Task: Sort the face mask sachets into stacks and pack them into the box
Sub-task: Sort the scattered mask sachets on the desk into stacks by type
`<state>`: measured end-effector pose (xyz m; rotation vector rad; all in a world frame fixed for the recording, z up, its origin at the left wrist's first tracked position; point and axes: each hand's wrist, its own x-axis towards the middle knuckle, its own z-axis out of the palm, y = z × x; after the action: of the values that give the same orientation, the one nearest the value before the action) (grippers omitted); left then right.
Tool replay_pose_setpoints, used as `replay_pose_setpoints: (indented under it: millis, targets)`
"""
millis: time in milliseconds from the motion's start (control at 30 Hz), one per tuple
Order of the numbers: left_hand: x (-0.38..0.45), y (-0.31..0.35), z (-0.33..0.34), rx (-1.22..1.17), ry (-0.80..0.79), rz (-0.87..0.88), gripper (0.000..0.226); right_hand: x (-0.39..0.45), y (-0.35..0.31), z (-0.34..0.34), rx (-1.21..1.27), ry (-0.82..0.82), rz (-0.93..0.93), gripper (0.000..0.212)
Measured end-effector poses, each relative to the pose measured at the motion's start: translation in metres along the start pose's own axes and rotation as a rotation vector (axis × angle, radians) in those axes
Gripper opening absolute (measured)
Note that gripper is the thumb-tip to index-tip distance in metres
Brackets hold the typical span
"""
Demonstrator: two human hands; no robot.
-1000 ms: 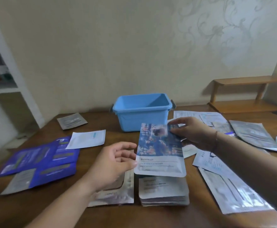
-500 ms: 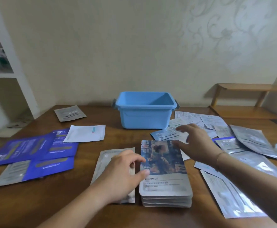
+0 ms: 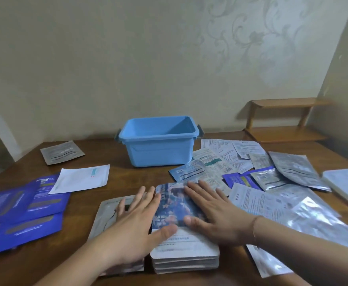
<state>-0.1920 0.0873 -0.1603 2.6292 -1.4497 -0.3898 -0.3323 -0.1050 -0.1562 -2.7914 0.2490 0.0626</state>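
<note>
Fingers (image 3: 205,191) on both hands are straight and spread, so nothing's gripped. Left hand (image 3: 137,221) and right hand (image 3: 212,215) lie flat on the top sachet (image 3: 172,205) of a neat stack (image 3: 184,261) near the surface's (image 3: 115,157) front edge. Blue box (image 3: 158,145) sits behind it, loose sachets (image 3: 257,174) piled off to the right.
</note>
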Motion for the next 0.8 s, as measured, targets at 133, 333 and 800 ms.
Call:
replay_pose_setpoints:
  millis: [133, 333, 800]
  targets:
    - [0.010, -0.004, -0.015, -0.071, 0.075, 0.039, 0.112, 0.011, 0.028, -0.029, 0.223, 0.251, 0.093, 0.075]
    - [0.068, 0.021, -0.051, -0.128, 0.129, 0.172, 0.068, 0.050, 0.121, -0.082, -0.058, 0.244, 0.492, 0.030]
    - [0.227, 0.110, -0.046, 0.082, -0.188, 0.252, 0.078, 0.069, 0.216, -0.085, -0.352, 0.029, 0.427, 0.054]
